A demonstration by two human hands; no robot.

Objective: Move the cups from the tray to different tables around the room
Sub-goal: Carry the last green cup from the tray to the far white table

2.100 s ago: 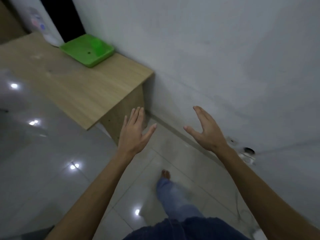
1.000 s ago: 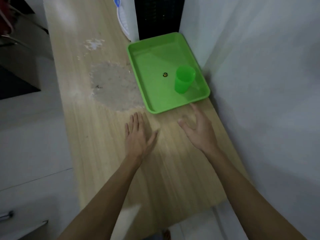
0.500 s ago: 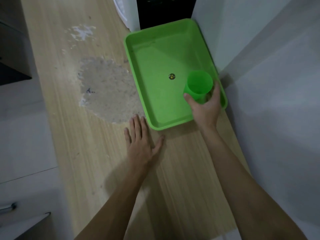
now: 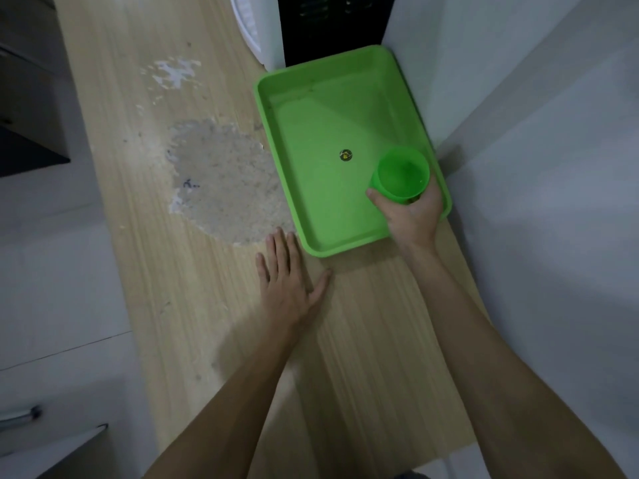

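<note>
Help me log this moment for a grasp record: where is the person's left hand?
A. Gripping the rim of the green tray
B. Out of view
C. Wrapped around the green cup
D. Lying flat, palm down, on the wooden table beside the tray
D: the left hand lies open and flat on the wooden table just off the green tray, while the right hand holds the green cup.

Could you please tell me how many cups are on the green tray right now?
1: a green cup at the tray's near right corner, gripped by the right hand. Nothing seems hidden.
</note>
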